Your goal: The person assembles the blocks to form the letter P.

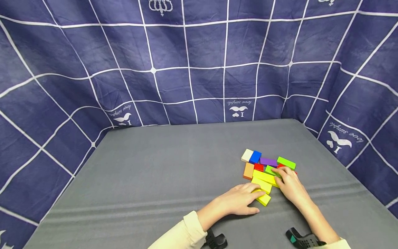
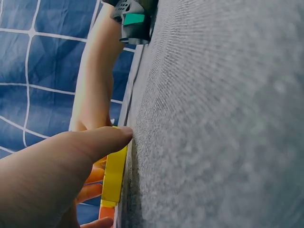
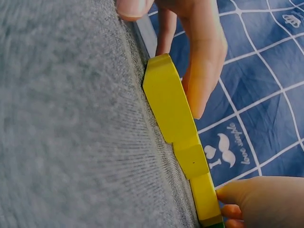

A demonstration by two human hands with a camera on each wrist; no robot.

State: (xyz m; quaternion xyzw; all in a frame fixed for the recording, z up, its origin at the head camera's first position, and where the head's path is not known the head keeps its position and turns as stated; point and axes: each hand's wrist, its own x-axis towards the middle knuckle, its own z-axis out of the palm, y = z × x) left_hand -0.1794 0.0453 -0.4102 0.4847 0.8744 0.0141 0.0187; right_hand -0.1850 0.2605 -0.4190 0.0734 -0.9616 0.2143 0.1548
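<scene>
Yellow blocks point(image 1: 263, 176) lie in a slanted group on the grey table. My left hand point(image 1: 237, 201) rests its extended fingers over the nearest yellow block point(image 1: 264, 199), its thumb held apart on the table side. In the left wrist view the thumb crosses in front of a yellow block point(image 2: 114, 178). My right hand point(image 1: 291, 185) reaches onto the pile's right side. Its fingertips touch a green block point(image 1: 269, 169), and its thumb is by the end of a long yellow block. A red block point(image 1: 281, 166) is partly hidden behind those fingers.
Behind the yellow blocks lie an orange block point(image 1: 248, 171), a red block point(image 1: 258, 167), a purple block point(image 1: 268, 162), a blue block point(image 1: 255, 157), a cream block point(image 1: 247, 155) and another green block point(image 1: 286, 162). A blue checked curtain point(image 1: 205, 83) borders the grey table point(image 1: 155, 166).
</scene>
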